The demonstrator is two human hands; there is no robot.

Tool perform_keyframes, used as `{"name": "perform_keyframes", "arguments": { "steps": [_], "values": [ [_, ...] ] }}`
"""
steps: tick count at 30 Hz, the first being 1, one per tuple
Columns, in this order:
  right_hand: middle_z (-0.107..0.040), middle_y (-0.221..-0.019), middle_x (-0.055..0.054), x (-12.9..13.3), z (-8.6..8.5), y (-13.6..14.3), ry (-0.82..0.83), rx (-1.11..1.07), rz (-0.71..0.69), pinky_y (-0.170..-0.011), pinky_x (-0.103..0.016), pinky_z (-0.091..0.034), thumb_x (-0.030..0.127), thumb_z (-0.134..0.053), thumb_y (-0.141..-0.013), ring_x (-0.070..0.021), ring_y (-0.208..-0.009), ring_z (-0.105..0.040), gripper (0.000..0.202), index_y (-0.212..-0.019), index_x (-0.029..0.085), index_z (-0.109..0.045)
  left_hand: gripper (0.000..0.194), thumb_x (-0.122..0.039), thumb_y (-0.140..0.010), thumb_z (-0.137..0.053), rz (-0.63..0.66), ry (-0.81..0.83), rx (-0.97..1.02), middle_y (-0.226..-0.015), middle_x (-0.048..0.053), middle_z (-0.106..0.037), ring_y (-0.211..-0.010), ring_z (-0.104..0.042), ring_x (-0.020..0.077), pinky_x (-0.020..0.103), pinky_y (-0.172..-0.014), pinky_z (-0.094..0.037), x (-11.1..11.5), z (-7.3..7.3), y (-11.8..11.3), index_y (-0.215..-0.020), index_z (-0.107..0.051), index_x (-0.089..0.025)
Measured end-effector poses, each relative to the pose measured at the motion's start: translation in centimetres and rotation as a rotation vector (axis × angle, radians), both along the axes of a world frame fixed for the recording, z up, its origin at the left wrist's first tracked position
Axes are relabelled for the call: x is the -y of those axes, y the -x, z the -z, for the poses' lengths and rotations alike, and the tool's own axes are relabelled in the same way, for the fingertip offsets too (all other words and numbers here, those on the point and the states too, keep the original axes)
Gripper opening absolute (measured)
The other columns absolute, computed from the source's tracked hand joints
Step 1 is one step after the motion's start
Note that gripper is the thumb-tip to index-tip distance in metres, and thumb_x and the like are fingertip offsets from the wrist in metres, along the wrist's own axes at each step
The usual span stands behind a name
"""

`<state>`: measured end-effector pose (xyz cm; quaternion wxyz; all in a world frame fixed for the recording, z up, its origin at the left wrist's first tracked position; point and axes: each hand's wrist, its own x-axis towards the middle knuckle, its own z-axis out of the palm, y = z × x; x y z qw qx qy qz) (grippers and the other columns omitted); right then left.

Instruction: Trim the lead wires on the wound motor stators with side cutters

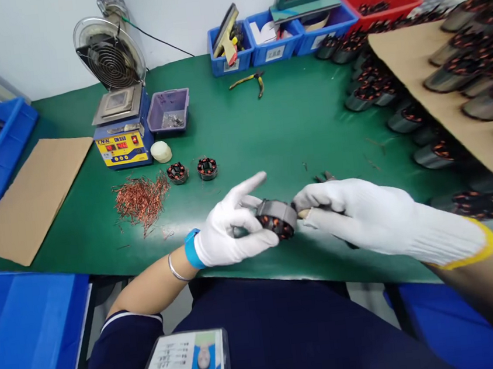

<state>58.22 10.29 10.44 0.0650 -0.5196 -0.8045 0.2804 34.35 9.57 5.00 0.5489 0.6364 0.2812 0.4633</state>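
My left hand (237, 226), in a white glove with a blue band at the wrist, grips a round motor stator (277, 217) with a grey metal rim and copper windings. The stator is tilted above the table's front part. Just to its right is my right hand (346, 212), in a white knitted glove with a yellow cuff, its fingers pinched together at the stator's edge. What those fingers hold is too small to tell. Two similar stators (177, 173) (207, 168) lie on the green table (258, 130). A dark tool (325, 177) is partly hidden behind my right hand.
Copper wire clippings (141, 201) lie left, below a blue-and-yellow heating unit (122, 142) and a purple tray (169, 111). Pliers (250, 82) lie near blue bins (231, 51). Many stators (432, 155) stand at right, beside and on a cardboard sheet (405, 62).
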Motion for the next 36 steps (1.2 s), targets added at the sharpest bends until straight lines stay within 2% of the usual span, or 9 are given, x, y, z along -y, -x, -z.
{"name": "perform_keyframes", "arguments": {
  "steps": [2, 5, 10, 12, 17, 23, 27, 32, 36],
  "values": [
    [-0.072, -0.075, -0.004, 0.3, 0.0, 0.3, -0.076, 0.084, -0.014, -0.054, -0.029, -0.040, 0.041, -0.047, -0.091, -0.0186, -0.059, -0.061, 0.030, -0.086, 0.023, -0.070, 0.055, -0.048, -0.080, -0.079, -0.162, 0.021, 0.014, -0.127, 0.012, -0.069, -0.085, -0.070, 0.0172, 0.036, -0.078, -0.060, 0.0, 0.1, -0.3, -0.049, -0.046, -0.017],
    [-0.072, -0.074, -0.005, 0.7, 0.4, 1.0, -0.248, 0.226, -0.079, -0.053, -0.028, -0.032, 0.035, -0.049, -0.094, -0.0184, -0.060, -0.061, 0.026, -0.083, 0.023, -0.069, 0.039, -0.051, -0.083, -0.074, -0.267, 0.374, 0.134, -0.124, 0.011, -0.068, -0.079, -0.071, 0.0155, 0.028, -0.059, -0.058, -1.1, 0.6, -0.4, -0.071, -0.058, -0.017],
    [-0.068, -0.068, -0.005, 0.5, 2.3, 1.4, -0.627, 0.237, -0.313, -0.055, -0.031, -0.027, 0.027, -0.046, -0.097, -0.0175, -0.057, -0.060, 0.027, -0.084, 0.021, -0.069, 0.059, -0.069, -0.079, -0.068, 0.497, 0.963, -0.052, -0.096, 0.015, -0.072, -0.066, -0.072, 0.0239, 0.034, -0.049, -0.058, -3.1, 2.3, 0.0, -0.098, -0.067, -0.013],
    [-0.066, -0.067, -0.004, 0.5, 2.8, 1.4, -0.740, 0.232, -0.342, -0.056, -0.031, -0.025, 0.023, -0.045, -0.097, -0.0167, -0.054, -0.057, 0.028, -0.085, 0.020, -0.070, 0.062, -0.069, -0.076, -0.073, 0.611, 0.928, -0.115, -0.088, 0.013, -0.073, -0.060, -0.070, 0.0217, 0.030, -0.046, -0.055, -3.2, 2.7, 0.0, -0.098, -0.067, -0.013],
    [-0.062, -0.063, -0.005, 1.0, 2.7, 1.9, -0.948, 0.262, -0.259, -0.053, -0.034, -0.017, 0.025, -0.043, -0.098, -0.0154, -0.048, -0.046, 0.033, -0.085, 0.019, -0.073, 0.065, -0.053, -0.067, -0.090, 0.352, 0.682, -0.075, -0.097, 0.007, -0.071, -0.062, -0.066, 0.0097, 0.020, -0.051, -0.053, -2.7, 2.0, 0.2, -0.113, -0.063, -0.014],
    [-0.061, -0.062, -0.005, 1.1, 1.7, 1.9, -1.075, 0.228, -0.273, -0.052, -0.031, -0.027, 0.019, -0.042, -0.098, -0.0160, -0.049, -0.050, 0.034, -0.084, 0.016, -0.073, 0.082, -0.036, -0.066, -0.092, 0.449, 0.706, 0.056, -0.125, 0.012, -0.064, -0.071, -0.075, 0.0161, 0.018, -0.049, -0.053, -2.1, 0.7, 0.6, -0.132, -0.045, -0.026],
    [-0.069, -0.069, -0.007, 1.1, 1.2, 1.8, -1.130, 0.194, -0.289, -0.053, -0.031, -0.032, 0.016, -0.046, -0.096, -0.0163, -0.054, -0.056, 0.029, -0.087, 0.015, -0.074, 0.067, -0.042, -0.059, -0.094, 0.311, 0.737, 0.328, -0.145, 0.011, -0.055, -0.098, -0.073, 0.0251, 0.032, -0.067, -0.064, -1.8, -0.1, 0.4, -0.112, -0.058, -0.024],
    [-0.069, -0.064, -0.005, 1.1, 0.5, 2.6, -0.890, 0.222, -0.315, -0.051, -0.032, -0.028, 0.019, -0.039, -0.098, -0.0162, -0.051, -0.055, 0.038, -0.094, 0.022, -0.076, 0.042, -0.044, -0.069, -0.088, 0.028, 0.758, 0.294, -0.133, 0.011, -0.066, -0.086, -0.068, 0.0156, 0.029, -0.072, -0.060, -1.9, 0.2, -0.1, -0.089, -0.065, -0.017],
    [-0.070, -0.068, -0.008, 1.0, -0.2, 2.5, -0.865, 0.155, -0.391, -0.051, -0.033, -0.031, 0.016, -0.036, -0.098, -0.0186, -0.054, -0.058, 0.041, -0.100, 0.021, -0.077, 0.059, -0.047, -0.062, -0.084, 0.404, 0.835, 0.197, -0.113, 0.015, -0.074, -0.085, -0.073, 0.0273, 0.033, -0.060, -0.057, -2.3, 1.2, 0.5, -0.109, -0.066, -0.017]
  ]
}}
